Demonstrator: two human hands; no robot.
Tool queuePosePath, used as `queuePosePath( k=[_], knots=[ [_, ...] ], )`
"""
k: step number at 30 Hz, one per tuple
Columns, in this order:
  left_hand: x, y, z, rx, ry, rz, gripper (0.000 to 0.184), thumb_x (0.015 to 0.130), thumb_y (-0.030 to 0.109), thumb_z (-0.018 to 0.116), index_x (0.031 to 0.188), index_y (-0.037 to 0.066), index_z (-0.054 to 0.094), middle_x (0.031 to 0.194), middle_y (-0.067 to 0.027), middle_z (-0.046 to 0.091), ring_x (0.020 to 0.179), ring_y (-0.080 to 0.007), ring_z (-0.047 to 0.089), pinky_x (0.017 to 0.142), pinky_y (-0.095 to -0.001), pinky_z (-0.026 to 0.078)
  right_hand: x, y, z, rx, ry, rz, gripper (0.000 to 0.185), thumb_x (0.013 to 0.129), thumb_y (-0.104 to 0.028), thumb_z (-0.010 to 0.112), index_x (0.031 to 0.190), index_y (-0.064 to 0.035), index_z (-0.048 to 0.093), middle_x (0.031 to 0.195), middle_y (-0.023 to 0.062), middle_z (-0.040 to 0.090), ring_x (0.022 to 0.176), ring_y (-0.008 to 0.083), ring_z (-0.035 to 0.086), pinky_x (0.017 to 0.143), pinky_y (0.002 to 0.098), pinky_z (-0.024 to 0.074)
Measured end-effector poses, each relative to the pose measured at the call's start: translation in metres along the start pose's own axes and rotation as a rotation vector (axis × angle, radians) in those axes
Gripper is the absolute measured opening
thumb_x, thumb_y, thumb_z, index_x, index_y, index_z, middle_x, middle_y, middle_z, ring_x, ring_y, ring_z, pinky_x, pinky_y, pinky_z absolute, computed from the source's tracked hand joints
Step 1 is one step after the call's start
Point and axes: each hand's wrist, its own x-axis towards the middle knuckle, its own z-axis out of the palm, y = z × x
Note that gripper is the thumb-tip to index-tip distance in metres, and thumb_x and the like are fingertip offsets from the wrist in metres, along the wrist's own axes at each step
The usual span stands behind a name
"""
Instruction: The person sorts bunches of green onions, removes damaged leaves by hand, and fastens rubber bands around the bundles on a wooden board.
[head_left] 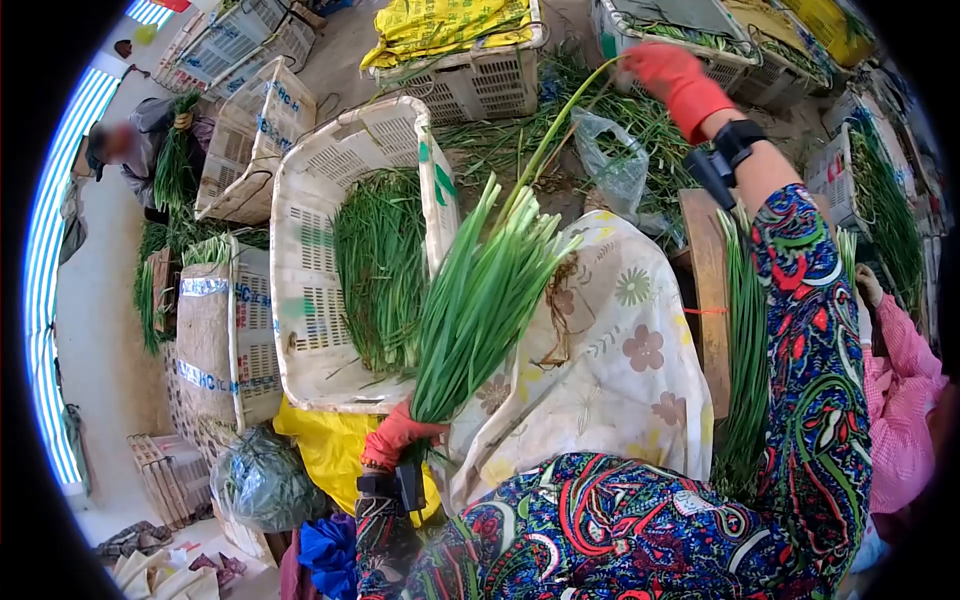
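Wrapped round the leafy end of a thick bunch of green Chinese chives (480, 300) is my left hand (397, 437), in a red glove. The bunch slants up and right, its pale stem ends uppermost. My right hand (680, 88), also red-gloved, is raised at the upper right, its fingers closed on the end of one long yellowish-green chive leaf (560, 120). That leaf stretches down to the pale ends of the bunch. Brown withered leaves (556, 315) hang beside it over the flowered cloth (625, 360) on my lap.
A white plastic crate (290, 290) holding chives stands left of the bunch. Loose green leaves (490, 145) and a clear plastic bag (612, 165) litter the floor ahead. A wooden board (706, 300) is at right. A person in pink (900, 420) sits right; another person (150, 135) is far left.
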Motion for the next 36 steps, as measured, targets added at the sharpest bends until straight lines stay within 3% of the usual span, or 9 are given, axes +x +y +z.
queuePosePath(
  k=[6,7,13,18,25,27,28,31,36],
  knots=[
    [0.0,0.006,0.0,0.129,-0.031,-0.082,0.025,0.066,0.004,0.073,0.084,0.002,0.055,0.067,-0.0062,0.06,0.052,-0.0168,0.058,0.049,-0.0292,0.046,-0.037,0.054,-0.007,-0.43,-0.327,0.781,0.041,0.082,-0.015,0.042,0.122,-0.007,0.046,0.121,0.0139,0.049,0.105,0.0299,0.052,0.084,0.0376,0.0442],
    [0.002,0.003,0.001,0.082,-0.025,-0.085,0.025,0.066,0.004,0.073,0.084,0.002,0.056,0.066,-0.0064,0.06,0.052,-0.0166,0.058,0.049,-0.0289,0.045,-0.053,0.065,0.025,-0.432,-0.082,0.566,0.049,0.075,-0.026,0.057,0.118,-0.0061,0.047,0.117,0.0149,0.052,0.105,0.0313,0.051,0.086,0.0389,0.0431],
    [0.001,-0.004,-0.001,0.011,-0.029,-0.068,0.024,0.066,0.004,0.073,0.082,0.002,0.056,0.066,-0.0069,0.06,0.052,-0.0159,0.057,0.049,-0.0276,0.045,-0.091,-0.114,0.06,1.001,-0.521,0.077,0.064,0.075,-0.044,0.055,0.128,-0.0109,0.04,0.129,0.0155,0.042,0.117,0.0274,0.042,0.096,0.0331,0.0336],
    [-0.007,-0.001,0.006,-0.043,-0.024,-0.045,0.023,0.065,0.004,0.072,0.083,0.001,0.057,0.066,-0.0063,0.059,0.052,-0.016,0.057,0.049,-0.0274,0.045,-0.08,-0.16,0.099,0.455,-0.477,-0.094,0.03,0.074,-0.029,0.052,0.094,-0.0073,0.057,0.086,0.0128,0.062,0.081,0.0326,0.059,0.068,0.041,0.0472],
    [-0.003,-0.008,0.003,-0.056,-0.056,-0.032,0.023,0.066,0.003,0.072,0.083,0.001,0.057,0.068,-0.0073,0.06,0.053,-0.0166,0.057,0.051,-0.028,0.047,-0.05,-0.102,0.05,0.096,-0.241,-0.146,0.016,0.074,-0.023,0.052,0.083,-0.0135,0.062,0.07,0.0097,0.06,0.067,0.0297,0.059,0.06,0.0367,0.048],
    [-0.003,-0.01,0.003,-0.045,-0.06,-0.032,0.022,0.066,0.003,0.071,0.083,0.001,0.057,0.068,-0.0074,0.06,0.053,-0.0166,0.057,0.051,-0.0281,0.047,-0.036,-0.011,0.054,0.013,0.058,-0.047,0.017,0.072,-0.017,0.055,0.085,-0.0085,0.061,0.078,0.0141,0.06,0.074,0.0304,0.059,0.065,0.0367,0.0479],
    [0.0,-0.011,0.001,-0.019,-0.061,-0.033,0.022,0.067,0.003,0.071,0.083,0.001,0.057,0.068,-0.0074,0.06,0.053,-0.0167,0.058,0.051,-0.0282,0.047,-0.034,0.001,0.014,0.212,-0.082,0.383,0.021,0.074,-0.016,0.054,0.091,-0.0048,0.059,0.087,0.0159,0.06,0.079,0.0308,0.059,0.067,0.037,0.0479],
    [-0.002,-0.013,0.0,-0.038,-0.06,-0.015,0.021,0.067,0.003,0.07,0.084,0.001,0.057,0.068,-0.0071,0.06,0.054,-0.0165,0.058,0.051,-0.0282,0.047,-0.038,0.046,0.01,0.012,-0.214,0.694,0.046,0.079,-0.021,0.054,0.119,-0.0025,0.042,0.116,0.0171,0.051,0.107,0.0302,0.049,0.088,0.0366,0.0404],
    [0.002,-0.01,-0.003,0.008,-0.068,-0.049,0.021,0.067,0.004,0.071,0.083,0.001,0.058,0.067,-0.0058,0.06,0.055,-0.0158,0.058,0.051,-0.0278,0.046,-0.06,-0.096,0.022,0.905,-0.604,0.073,0.052,0.078,-0.033,0.055,0.121,-0.006,0.048,0.135,0.0152,0.034,0.123,0.0255,0.035,0.1,0.0296,0.03]
  ],
)
